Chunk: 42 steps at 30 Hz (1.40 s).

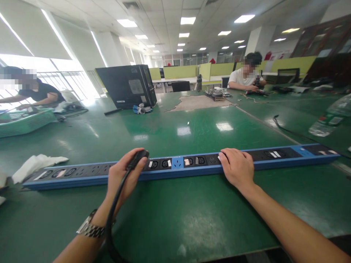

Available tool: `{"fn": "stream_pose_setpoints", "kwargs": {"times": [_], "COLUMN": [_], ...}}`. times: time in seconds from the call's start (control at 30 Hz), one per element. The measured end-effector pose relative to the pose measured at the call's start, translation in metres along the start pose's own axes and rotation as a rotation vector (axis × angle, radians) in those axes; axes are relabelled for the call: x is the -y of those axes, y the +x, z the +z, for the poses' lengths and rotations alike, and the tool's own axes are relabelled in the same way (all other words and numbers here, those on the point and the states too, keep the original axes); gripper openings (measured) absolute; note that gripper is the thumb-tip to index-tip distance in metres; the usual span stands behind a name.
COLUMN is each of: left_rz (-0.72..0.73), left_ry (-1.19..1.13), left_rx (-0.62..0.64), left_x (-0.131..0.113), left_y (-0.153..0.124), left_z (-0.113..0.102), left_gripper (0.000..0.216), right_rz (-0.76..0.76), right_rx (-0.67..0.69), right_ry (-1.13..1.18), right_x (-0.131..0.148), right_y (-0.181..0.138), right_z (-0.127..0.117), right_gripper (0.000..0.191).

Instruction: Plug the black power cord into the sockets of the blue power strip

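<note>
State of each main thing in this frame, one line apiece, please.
Left hand: closed around the black plug
Black plug: held, out of the sockets
Right hand: curled on the power strip
Power strip: lying flat, sockets up; powered or not, unclear
Gloves: bunched up
Computer case: standing
Blinds: lowered partway
Ceiling lights: lit

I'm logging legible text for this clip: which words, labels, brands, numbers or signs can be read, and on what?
No text can be read.
Stickers on the blue power strip: too small.
Pale label on the black computer case: blurred.
Bottle label: blurred.
Red diamond in the background: too small.
</note>
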<state>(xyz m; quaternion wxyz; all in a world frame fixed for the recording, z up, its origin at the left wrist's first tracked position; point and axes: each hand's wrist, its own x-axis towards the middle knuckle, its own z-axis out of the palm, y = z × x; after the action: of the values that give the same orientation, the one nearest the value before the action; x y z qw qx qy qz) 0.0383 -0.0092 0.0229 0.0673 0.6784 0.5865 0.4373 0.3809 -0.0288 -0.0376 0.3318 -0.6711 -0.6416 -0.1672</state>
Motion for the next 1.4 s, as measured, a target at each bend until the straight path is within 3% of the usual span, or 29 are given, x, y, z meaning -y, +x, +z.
{"fn": "stream_pose_setpoints", "kwargs": {"times": [0.13, 0.27, 0.5, 0.6, 0.7, 0.8, 0.9, 1.03, 1.23, 1.4], "left_rz": [0.149, 0.166, 0.281, 0.184, 0.034, 0.081, 0.154, 0.166, 0.198, 0.326], "left_ry": [-0.032, 0.028, 0.122, -0.029, -0.245, -0.341, -0.274, -0.087, 0.018, 0.158], "left_rx": [0.224, 0.316, 0.305, 0.279, 0.177, 0.254, 0.388, 0.421, 0.424, 0.411], "left_x": [-0.03, -0.04, -0.041, -0.042, -0.055, -0.08, -0.102, -0.119, -0.129, -0.129], "left_y": [0.004, 0.006, -0.002, -0.003, -0.001, 0.001, -0.001, -0.004, -0.004, -0.007], "left_z": [0.03, 0.057, 0.061, 0.06, 0.064, 0.08, 0.105, 0.128, 0.133, 0.134], "left_gripper": [0.038, 0.033, 0.028, 0.029, 0.032, 0.03, 0.027, 0.029, 0.025, 0.025], "right_rz": [-0.005, -0.012, -0.001, 0.002, -0.002, -0.004, -0.012, -0.023, -0.018, -0.019], "right_rx": [0.0, 0.001, -0.007, -0.001, 0.002, -0.006, -0.004, 0.013, 0.005, 0.011], "right_ry": [-0.006, -0.001, -0.001, -0.001, -0.005, -0.005, -0.008, -0.006, -0.003, 0.01], "right_x": [0.0, 0.0, 0.002, 0.002, 0.002, 0.002, 0.002, 0.002, 0.002, 0.003], "right_y": [0.0, 0.0, 0.0, 0.0, 0.001, 0.001, 0.001, 0.001, 0.001, 0.001], "right_z": [-0.001, -0.001, -0.002, -0.002, -0.002, -0.001, -0.002, -0.003, -0.002, -0.004], "right_gripper": [0.035, 0.035, 0.034, 0.035, 0.035, 0.036, 0.036, 0.035, 0.035, 0.036]}}
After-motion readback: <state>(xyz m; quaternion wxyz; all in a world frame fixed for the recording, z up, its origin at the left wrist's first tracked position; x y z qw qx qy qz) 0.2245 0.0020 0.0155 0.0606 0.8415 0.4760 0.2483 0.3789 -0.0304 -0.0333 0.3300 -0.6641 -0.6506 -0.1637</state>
